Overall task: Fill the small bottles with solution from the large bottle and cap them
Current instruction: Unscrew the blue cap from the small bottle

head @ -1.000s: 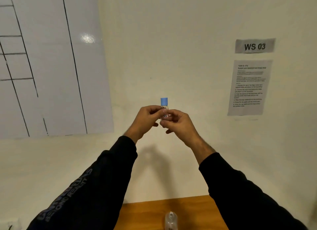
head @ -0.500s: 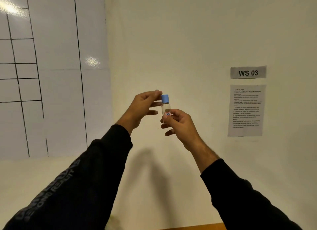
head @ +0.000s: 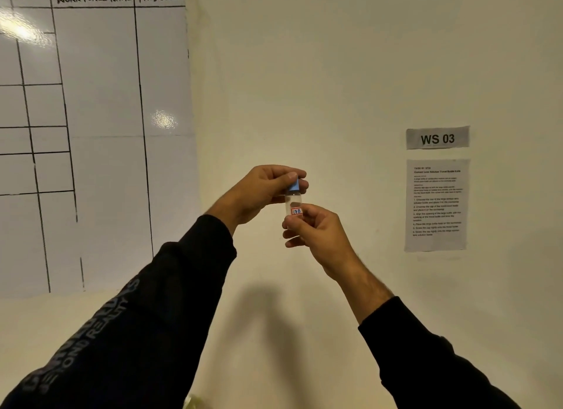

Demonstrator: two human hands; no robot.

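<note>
1. Head view: a small bottle [head: 293, 202] is held upright in mid-air before the wall; the right hand [head: 316, 232] pinches its labelled base, and the left hand [head: 262, 189] pinches the blue cap [head: 294, 185].
2. Risk: the narrow base grip (fingertips only) may let the bottle twist, slip, or spill if the cap binds.

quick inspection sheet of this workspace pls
surface: no worktop in view
job's things: small bottle held upright in front of the wall, blue cap on it, label 17B
clutter: nothing seen
grippers: left hand grips the cap; right hand pinches the bottle's lower part
cables: nothing seen
surroundings: whiteboard left, WS 03 sign and instruction sheet right
</note>
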